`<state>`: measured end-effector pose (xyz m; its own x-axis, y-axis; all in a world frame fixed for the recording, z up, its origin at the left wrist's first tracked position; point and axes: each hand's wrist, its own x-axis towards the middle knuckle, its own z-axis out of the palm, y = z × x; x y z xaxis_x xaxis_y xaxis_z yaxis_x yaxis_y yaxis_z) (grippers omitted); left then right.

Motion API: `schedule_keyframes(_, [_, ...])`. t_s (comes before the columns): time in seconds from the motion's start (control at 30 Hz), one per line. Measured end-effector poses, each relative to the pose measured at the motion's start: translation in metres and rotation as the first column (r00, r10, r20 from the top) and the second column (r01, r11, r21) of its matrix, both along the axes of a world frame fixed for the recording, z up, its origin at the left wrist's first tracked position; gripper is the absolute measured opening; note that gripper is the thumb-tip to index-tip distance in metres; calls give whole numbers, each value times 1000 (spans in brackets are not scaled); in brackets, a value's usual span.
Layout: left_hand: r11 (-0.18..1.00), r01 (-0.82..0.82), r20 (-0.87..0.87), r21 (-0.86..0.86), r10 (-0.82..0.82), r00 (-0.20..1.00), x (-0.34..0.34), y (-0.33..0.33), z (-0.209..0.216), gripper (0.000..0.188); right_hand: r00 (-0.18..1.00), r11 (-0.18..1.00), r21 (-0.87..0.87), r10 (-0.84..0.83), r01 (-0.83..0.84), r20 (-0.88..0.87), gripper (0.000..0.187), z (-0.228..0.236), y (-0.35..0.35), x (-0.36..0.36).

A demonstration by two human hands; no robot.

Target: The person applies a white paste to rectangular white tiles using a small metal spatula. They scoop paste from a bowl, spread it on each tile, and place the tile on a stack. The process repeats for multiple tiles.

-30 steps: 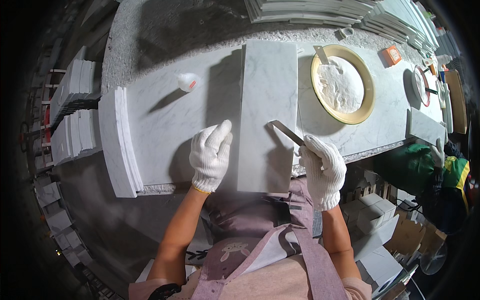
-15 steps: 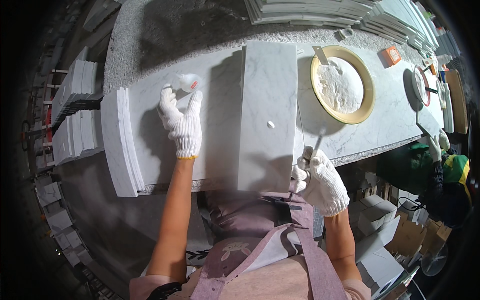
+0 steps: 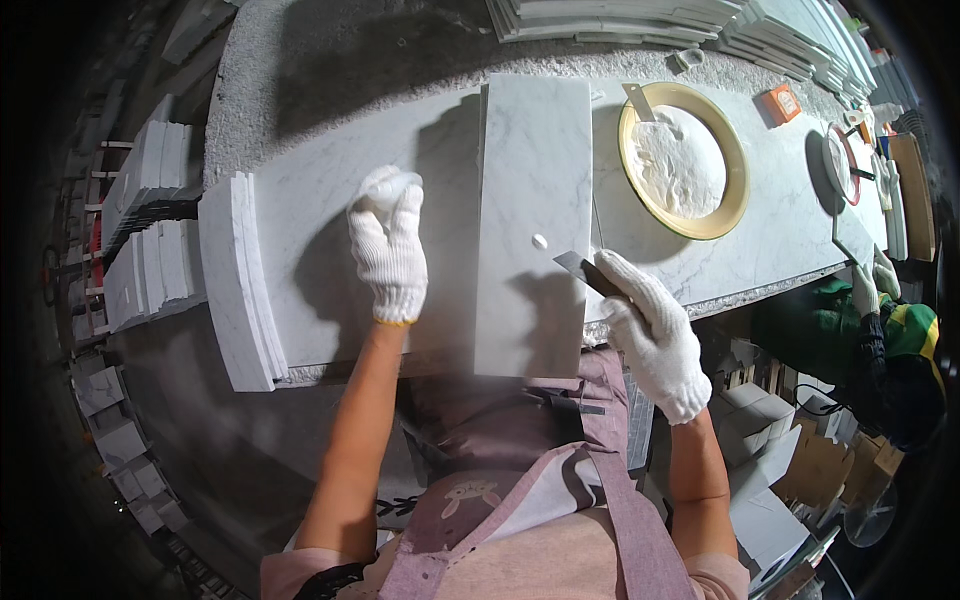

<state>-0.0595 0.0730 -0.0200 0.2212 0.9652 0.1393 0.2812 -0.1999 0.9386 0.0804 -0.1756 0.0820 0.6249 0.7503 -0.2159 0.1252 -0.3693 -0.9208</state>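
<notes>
Both my hands wear white knitted gloves. My left hand (image 3: 390,250) is closed around a small translucent squeeze bottle (image 3: 391,186), held above the work surface. In my right hand (image 3: 655,335) is a putty knife (image 3: 580,270), its flat grey blade pointing left over the right edge of a long marble slab (image 3: 535,140). A small white dab (image 3: 540,241) lies on that slab, just beyond the blade tip and apart from it. Right of the slab stands a yellow bowl (image 3: 739,200) of white paste (image 3: 685,165), with a metal scraper (image 3: 638,101) stuck in it.
Thin marble strips (image 3: 235,280) lean together at the table's left end. Stacked slabs (image 3: 610,18) lie along the back. An orange box (image 3: 781,104) sits beyond the bowl. At the far right a co-worker (image 3: 860,325) in gloves handles another marble piece.
My left hand has closed around the bottle and moved slightly right. My right hand has turned the putty knife from pointing away to pointing left, over the slab's edge near the dab.
</notes>
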Motion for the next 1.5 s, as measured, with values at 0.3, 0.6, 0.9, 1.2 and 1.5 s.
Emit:
schedule_keyframes(0.3, [992, 124, 189, 10, -123, 974, -8, -27, -6, 34, 751, 957, -248, 275, -153, 601, 44, -5, 6, -1])
schedule_keyframes(0.6, [986, 133, 201, 96, -150, 968, -6, -26, -12, 38, 777, 956, -266, 260, -123, 574, 38, -9, 19, -2])
schedule_keyframes(0.9, [989, 113, 184, 94, -129, 974, -6, -25, -14, 37, 733, 925, -349, 340, -149, 590, 42, -12, 17, -4])
schedule_keyframes(1.2, [990, 115, 144, 84, -127, 981, -7, -28, -9, 40, 734, 975, -190, 212, -115, 645, 44, -9, 21, -4])
schedule_keyframes(1.5, [994, 107, 122, 28, -109, 986, -9, -28, -7, 42, 746, 877, -450, 413, -171, 523, 43, 0, -6, -14])
